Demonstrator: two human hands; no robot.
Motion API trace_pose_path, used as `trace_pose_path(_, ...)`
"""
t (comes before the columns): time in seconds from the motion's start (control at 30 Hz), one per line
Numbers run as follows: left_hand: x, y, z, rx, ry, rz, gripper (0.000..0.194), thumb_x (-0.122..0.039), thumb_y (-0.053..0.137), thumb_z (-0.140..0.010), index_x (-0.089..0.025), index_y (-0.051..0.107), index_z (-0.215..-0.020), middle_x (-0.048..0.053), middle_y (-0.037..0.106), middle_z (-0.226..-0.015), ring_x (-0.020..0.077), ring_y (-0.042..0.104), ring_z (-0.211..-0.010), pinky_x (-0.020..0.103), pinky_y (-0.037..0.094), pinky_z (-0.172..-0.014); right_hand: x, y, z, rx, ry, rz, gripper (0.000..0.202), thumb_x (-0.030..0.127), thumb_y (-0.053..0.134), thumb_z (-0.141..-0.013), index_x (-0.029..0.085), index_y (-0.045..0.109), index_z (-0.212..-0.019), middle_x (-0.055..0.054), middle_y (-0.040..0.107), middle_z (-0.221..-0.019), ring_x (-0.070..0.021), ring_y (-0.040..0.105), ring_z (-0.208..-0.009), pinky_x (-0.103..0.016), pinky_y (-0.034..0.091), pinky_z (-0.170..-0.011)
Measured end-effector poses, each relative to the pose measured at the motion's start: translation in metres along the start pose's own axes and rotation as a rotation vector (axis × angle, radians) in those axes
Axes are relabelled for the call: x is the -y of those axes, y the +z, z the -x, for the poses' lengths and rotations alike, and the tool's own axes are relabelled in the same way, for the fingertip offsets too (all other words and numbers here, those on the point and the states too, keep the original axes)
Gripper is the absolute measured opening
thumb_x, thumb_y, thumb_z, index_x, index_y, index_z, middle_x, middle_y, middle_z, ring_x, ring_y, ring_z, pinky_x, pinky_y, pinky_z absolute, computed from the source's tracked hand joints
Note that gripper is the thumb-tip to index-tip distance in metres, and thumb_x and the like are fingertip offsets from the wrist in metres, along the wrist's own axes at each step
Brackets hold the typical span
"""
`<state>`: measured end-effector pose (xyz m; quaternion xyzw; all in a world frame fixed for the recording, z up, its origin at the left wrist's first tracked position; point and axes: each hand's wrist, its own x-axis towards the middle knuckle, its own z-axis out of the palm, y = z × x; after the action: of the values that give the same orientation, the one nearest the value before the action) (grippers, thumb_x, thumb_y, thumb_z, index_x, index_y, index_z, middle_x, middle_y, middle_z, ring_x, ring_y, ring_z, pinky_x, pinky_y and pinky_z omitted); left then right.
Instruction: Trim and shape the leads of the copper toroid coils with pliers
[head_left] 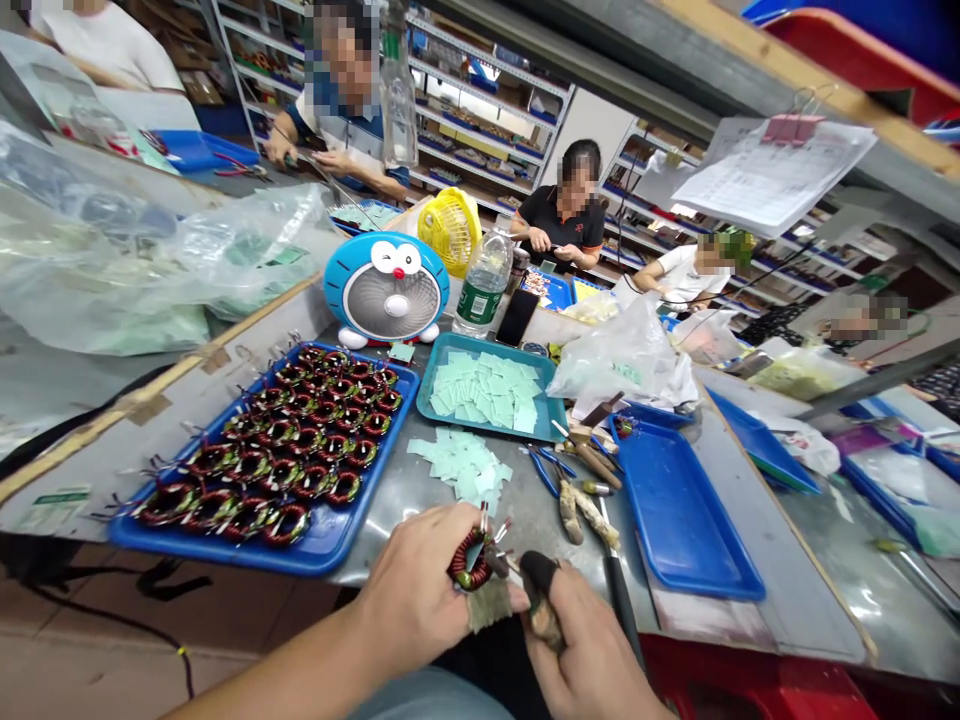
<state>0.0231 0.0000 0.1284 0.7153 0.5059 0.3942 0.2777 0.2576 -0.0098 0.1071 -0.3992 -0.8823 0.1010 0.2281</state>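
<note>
My left hand point(416, 590) is closed around a toroidal coil point(459, 572), a ring wound with dark red wire whose leads point upward. Tape wraps one of its fingers. Close beside the coil, my right hand point(589, 640) is closed, with a black cover on one digit. A brownish, worn-looking piece shows in its grip, too hidden to name. Left of my hands, a blue tray point(330, 556) carries rows of similar wound coils point(285, 470). Pale green paper pieces point(461, 462) lie loose on the metal bench just beyond my hands.
Behind the loose pieces, a teal tray point(559, 420) holds more green papers. Pliers point(551, 470) and other tools lie right of centre, near a blue tray point(694, 510). A cartoon-faced fan point(386, 290), bottle point(484, 285) and plastic bag point(619, 350) stand behind. Other people sit beyond.
</note>
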Motion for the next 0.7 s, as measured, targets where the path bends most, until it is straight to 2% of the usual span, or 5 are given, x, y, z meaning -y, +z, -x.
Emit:
trace_pose_path(0.17,0.004,0.0,-0.004,-0.063,-0.099,-0.061,0.04,-0.056,0.072,-0.084,-0.023,0.051,-0.082,-0.003,0.055,-0.069,0.0176,0.048,-0.063,0.029,0.032,-0.059,0.004,0.0,-0.018,-0.064,0.088,0.145,0.036,0.009,0.046,-0.089,0.019,0.055,-0.122,-0.009,0.061,-0.095,-0.0258,0.063,-0.087,-0.04,0.058,-0.073)
trace_pose_path(0.3,0.008,-0.011,-0.007,-0.053,-0.102,-0.018,0.042,-0.061,0.071,-0.082,-0.022,0.055,-0.086,-0.002,0.058,-0.072,0.0175,0.049,-0.064,0.028,0.034,-0.059,0.002,0.0,-0.013,-0.023,0.119,-0.016,0.05,0.014,0.048,-0.098,0.023,0.044,-0.146,-0.012,0.061,-0.12,-0.0242,0.063,-0.108,-0.039,0.057,-0.091)
trace_pose_path(0.37,0.007,-0.015,-0.006,-0.046,-0.093,0.009,0.044,-0.063,0.072,-0.081,-0.022,0.056,-0.084,-0.002,0.059,-0.072,0.0174,0.05,-0.065,0.028,0.035,-0.06,0.0,-0.002,-0.006,0.027,0.177,-0.133,0.053,0.019,0.051,-0.1,0.024,0.039,-0.151,-0.012,0.059,-0.131,-0.023,0.062,-0.119,-0.036,0.055,-0.099)
trace_pose_path(0.5,0.006,-0.015,-0.005,0.007,-0.017,0.063,0.042,-0.058,0.077,-0.079,-0.021,0.058,-0.082,-0.002,0.06,-0.073,0.0171,0.052,-0.068,0.028,0.036,-0.063,0.004,-0.01,-0.003,0.239,0.325,-0.405,0.048,0.021,0.056,-0.097,0.023,0.05,-0.144,-0.009,0.063,-0.122,-0.0219,0.063,-0.116,-0.034,0.052,-0.103)
trace_pose_path(0.7,0.008,-0.008,-0.004,0.034,0.101,0.06,0.039,-0.054,0.077,-0.082,-0.02,0.057,-0.081,-0.003,0.054,-0.071,0.0158,0.048,-0.066,0.029,0.033,-0.065,0.011,-0.025,-0.015,0.36,0.319,-0.601,0.042,0.023,0.058,-0.096,0.026,0.056,-0.138,-0.005,0.062,-0.124,-0.0192,0.059,-0.116,-0.032,0.047,-0.104)
